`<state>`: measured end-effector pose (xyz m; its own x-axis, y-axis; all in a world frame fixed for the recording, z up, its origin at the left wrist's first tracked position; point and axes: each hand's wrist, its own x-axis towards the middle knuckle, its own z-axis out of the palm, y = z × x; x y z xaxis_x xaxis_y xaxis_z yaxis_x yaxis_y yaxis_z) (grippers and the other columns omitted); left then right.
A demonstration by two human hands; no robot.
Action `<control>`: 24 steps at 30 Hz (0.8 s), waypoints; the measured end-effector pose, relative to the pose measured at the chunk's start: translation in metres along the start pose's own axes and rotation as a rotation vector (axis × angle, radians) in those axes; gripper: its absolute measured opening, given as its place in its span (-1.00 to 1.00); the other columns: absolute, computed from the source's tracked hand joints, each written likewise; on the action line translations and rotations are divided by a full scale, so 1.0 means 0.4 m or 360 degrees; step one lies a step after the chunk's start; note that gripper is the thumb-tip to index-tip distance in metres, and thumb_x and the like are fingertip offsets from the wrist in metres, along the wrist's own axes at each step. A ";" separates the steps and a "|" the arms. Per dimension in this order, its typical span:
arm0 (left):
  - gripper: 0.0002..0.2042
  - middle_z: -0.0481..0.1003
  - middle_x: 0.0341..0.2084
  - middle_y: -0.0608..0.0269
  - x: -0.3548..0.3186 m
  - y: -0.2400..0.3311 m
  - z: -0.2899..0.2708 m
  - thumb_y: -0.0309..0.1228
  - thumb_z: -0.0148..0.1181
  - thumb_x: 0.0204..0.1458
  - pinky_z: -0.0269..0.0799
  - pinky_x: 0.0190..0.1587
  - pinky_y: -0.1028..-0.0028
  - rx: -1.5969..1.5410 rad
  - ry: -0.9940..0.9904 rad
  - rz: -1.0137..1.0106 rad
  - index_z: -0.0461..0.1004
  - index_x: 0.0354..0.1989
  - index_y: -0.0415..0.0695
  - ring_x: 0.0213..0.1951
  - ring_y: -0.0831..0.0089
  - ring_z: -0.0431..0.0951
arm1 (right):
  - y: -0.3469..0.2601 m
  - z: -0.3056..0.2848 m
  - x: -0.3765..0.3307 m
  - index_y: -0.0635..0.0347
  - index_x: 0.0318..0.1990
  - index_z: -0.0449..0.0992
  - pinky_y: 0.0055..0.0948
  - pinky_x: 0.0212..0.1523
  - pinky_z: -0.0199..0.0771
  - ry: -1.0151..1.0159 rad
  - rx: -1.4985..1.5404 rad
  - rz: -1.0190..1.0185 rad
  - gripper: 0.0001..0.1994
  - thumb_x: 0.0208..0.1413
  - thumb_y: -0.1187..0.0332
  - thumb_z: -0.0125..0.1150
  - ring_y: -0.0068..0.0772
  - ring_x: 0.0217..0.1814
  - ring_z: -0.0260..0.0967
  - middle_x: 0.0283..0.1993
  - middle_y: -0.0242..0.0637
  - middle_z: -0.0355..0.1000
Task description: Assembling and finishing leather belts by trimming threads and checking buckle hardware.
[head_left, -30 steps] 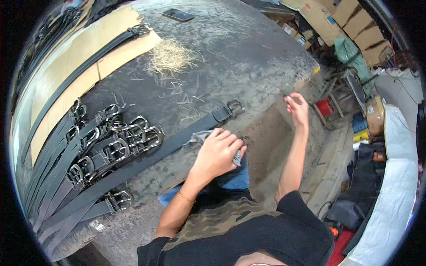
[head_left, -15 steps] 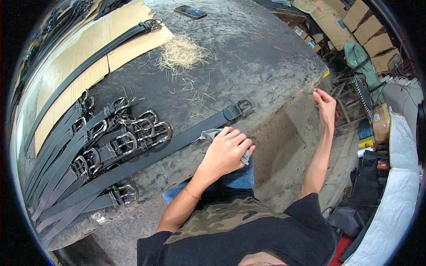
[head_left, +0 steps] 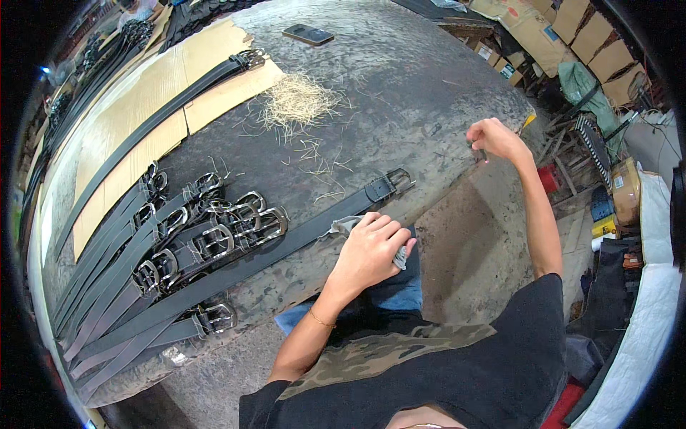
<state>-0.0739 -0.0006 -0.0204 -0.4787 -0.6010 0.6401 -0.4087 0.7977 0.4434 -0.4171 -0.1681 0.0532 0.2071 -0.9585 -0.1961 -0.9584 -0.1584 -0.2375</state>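
My left hand (head_left: 373, 252) is closed around a crumpled grey cloth (head_left: 345, 224) at the table's near edge. Under it, a black belt (head_left: 286, 245) lies across the table, its buckle (head_left: 399, 181) pointing to the far right. Over the table's right edge, my right hand (head_left: 498, 138) pinches a small dark item (head_left: 477, 150), too small and blurred to name. To the left, several belts are piled with their metal buckles (head_left: 216, 242) together. One more belt (head_left: 209, 319) lies nearer to me, beside the long one.
Beyond the belts, a pile of pale thread scraps (head_left: 300, 101) sits on the dark table (head_left: 414, 86). A phone (head_left: 308, 33) lies at the far side. Another belt (head_left: 161, 114) rests on flattened cardboard (head_left: 107, 161). Cartons (head_left: 618, 86) and a white sack (head_left: 647, 336) stand to the right.
My right hand has moved left and a little farther away, turning over with the small dark item. My left hand stays closed on the cloth. The whole view has shifted slightly.
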 end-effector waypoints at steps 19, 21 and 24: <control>-0.65 0.50 -0.65 0.19 -0.093 0.077 -0.021 -0.09 0.44 -0.17 0.38 -0.42 0.32 -0.0513 -0.0333 -0.0221 0.56 -0.43 -0.12 -0.57 0.19 0.48 | -0.374 0.194 -0.079 0.24 -0.05 0.54 -0.28 0.07 0.41 0.0386 0.0345 -0.1253 -0.64 -0.03 0.35 0.36 -0.14 0.05 0.39 -0.03 -0.15 0.48; -0.69 0.51 -0.60 0.19 -0.126 0.094 0.004 -0.19 0.43 -0.14 0.40 -0.40 0.36 -0.0834 -0.0245 -0.0612 0.57 -0.35 -0.16 -0.56 0.32 0.50 | -0.355 0.184 -0.089 0.32 -0.15 0.55 -0.35 -0.07 0.46 0.0467 0.0406 -0.1222 -0.74 0.03 0.37 0.32 -0.22 -0.14 0.48 -0.25 -0.17 0.53; -0.63 0.56 -0.43 0.20 -0.160 0.079 0.026 -0.26 0.38 -0.07 0.41 -0.44 0.49 -0.1183 -0.0179 -0.0865 0.52 -0.13 -0.19 -0.53 0.51 0.48 | -0.350 0.185 -0.106 0.32 -0.29 0.57 -0.54 -0.49 0.33 0.0301 0.1056 -0.0653 -0.82 0.16 0.34 0.23 -0.56 -0.56 0.34 -0.56 -0.34 0.44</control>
<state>-0.0643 0.0627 -0.0539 -0.4558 -0.8719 0.1791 -0.0141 0.2082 0.9780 -0.2770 -0.0876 0.0245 0.4240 -0.8876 0.1798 -0.4840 -0.3899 -0.7834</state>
